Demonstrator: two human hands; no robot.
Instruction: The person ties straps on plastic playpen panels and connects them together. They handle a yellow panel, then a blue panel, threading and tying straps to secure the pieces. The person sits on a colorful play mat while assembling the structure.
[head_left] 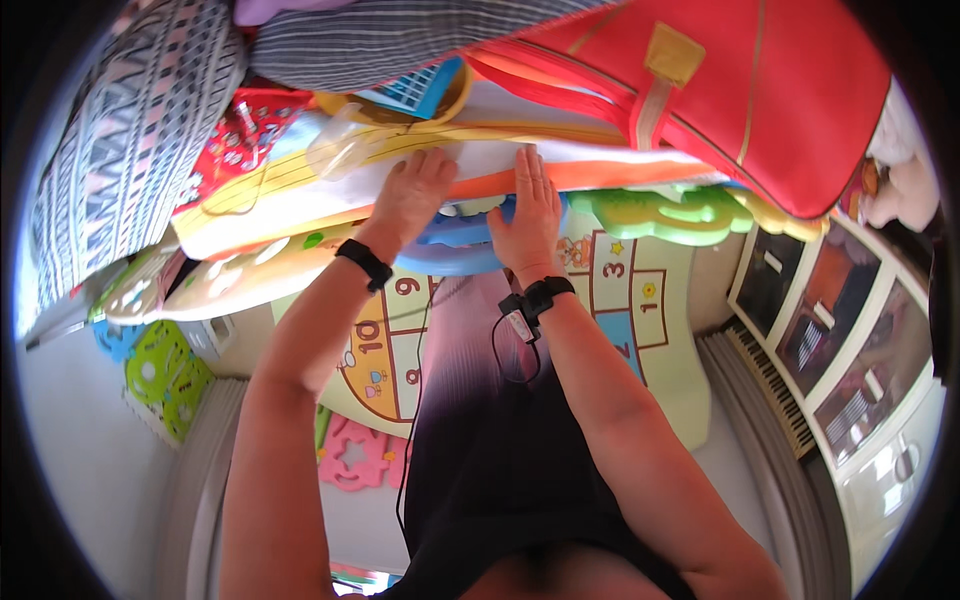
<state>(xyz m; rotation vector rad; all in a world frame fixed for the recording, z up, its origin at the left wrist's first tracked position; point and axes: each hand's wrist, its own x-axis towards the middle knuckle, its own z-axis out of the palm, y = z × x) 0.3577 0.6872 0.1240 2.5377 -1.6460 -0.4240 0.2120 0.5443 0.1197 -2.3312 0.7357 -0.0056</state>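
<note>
In the head view, the white cloth [488, 160] with an orange edge lies before me, beneath both hands. My right hand [532, 208] is flat, fingers straight and close together; my left hand [410, 190] is loosely bent, pinching nothing that I can see. I'd keep the pressure light and even, to avoid creases. I count one cloth, one red bag [790, 95], two black wristbands [365, 264].

Both bare arms [625, 400] are pointing forward.
Bare left hand [412, 192] is showing kinda bent fingers; bare right hand [532, 222] is holding its fingers pretty straight.
</note>
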